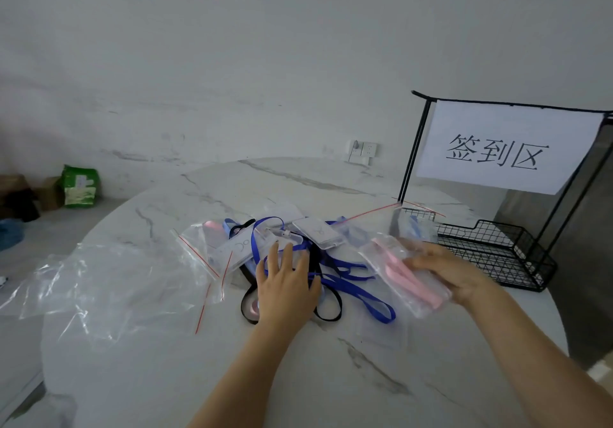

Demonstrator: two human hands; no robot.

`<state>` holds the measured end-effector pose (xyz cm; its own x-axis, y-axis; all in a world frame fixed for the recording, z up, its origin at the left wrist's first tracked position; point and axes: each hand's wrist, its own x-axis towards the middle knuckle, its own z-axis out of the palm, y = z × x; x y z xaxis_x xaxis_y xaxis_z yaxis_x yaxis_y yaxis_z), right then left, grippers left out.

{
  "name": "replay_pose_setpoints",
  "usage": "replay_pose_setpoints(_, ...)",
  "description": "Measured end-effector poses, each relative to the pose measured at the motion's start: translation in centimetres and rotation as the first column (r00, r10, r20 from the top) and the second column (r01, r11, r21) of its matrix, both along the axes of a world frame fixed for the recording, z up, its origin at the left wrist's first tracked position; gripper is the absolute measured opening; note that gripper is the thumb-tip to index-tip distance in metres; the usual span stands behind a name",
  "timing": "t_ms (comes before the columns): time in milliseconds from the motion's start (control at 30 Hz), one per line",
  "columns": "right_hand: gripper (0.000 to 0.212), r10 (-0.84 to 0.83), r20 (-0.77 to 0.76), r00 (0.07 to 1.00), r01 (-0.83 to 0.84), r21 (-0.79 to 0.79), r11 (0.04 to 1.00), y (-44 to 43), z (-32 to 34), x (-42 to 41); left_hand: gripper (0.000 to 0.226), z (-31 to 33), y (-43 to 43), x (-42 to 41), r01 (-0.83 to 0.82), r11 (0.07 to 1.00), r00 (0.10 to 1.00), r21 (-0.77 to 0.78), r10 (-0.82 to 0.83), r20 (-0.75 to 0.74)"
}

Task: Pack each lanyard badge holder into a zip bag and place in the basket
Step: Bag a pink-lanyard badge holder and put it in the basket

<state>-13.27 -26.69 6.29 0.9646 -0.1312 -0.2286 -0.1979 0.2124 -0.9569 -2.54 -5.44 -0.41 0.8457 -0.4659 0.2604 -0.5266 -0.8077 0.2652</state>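
Grip, right hand (444, 275): holding a clear zip bag (394, 261) with a pink lanyard (409, 276) inside, just beside the black wire basket (497, 255). Grip, left hand (287, 281): wide, fingers straight and spread, resting on the tangle of blue and black lanyards (351, 281), badge holders (318, 233) just beyond. Further left, empty zip bags (199, 251) lie on the table (232, 378).

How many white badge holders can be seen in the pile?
3: left holder beside the left hand, right holder further right, paler back holder behind both. The blue lanyards may hide more.
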Motion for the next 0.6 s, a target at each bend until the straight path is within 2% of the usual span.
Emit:
replay_pose_setpoints(100,0.107,-0.183,-0.050,0.982,0.183,-0.004,0.983,-2.5,1.3,-2.1,0.060,-0.3,0.2,0.1,0.018,0.994,0.998,0.108,-0.011,-0.067)
replay_pose_setpoints(167,0.100,-0.345,-0.068,0.936,0.345,-0.020,0.939,-3.9,2.2,-3.1,0.061,-0.4,0.2,0.1,0.032,0.990,0.993,0.136,-0.017,-0.113)
replay_pose_setpoints(200,0.083,-0.410,-0.088,0.908,0.410,-0.020,0.912,-4.5,2.7,-3.5,0.061,-0.4,0.2,0.0,0.036,0.988,0.992,0.150,-0.018,-0.125)
replay_pose_setpoints(267,0.035,-0.558,-0.099,0.824,0.561,-0.005,0.828,-5.7,3.5,-4.2,0.061,-0.4,0.2,0.0,0.039,0.985,0.992,0.169,-0.018,-0.128)
replay_pose_setpoints(333,0.014,-0.639,-0.115,0.760,0.645,0.019,0.764,-7.6,3.9,-4.5,0.060,-0.3,0.2,-0.1,0.038,0.985,0.993,0.170,-0.017,-0.119)
replay_pose_setpoints(400,0.013,-0.692,-0.116,0.713,0.698,0.028,0.715,-9.0,4.1,-4.2,0.060,-0.3,0.2,-0.1,0.034,0.986,0.994,0.163,-0.017,-0.108)
replay_pose_setpoints(500,0.034,-0.755,-0.106,0.648,0.757,-0.027,0.653,-10.4,3.9,-2.6,0.059,-0.3,0.1,-0.1,0.024,0.985,0.997,0.172,-0.010,-0.080)
replay_pose_setpoints(600,0.031,-0.806,-0.088,0.586,0.806,-0.042,0.591,-11.1,3.3,-0.1,0.056,-0.4,0.1,0.0,0.029,0.984,0.997,0.178,-0.014,-0.082)
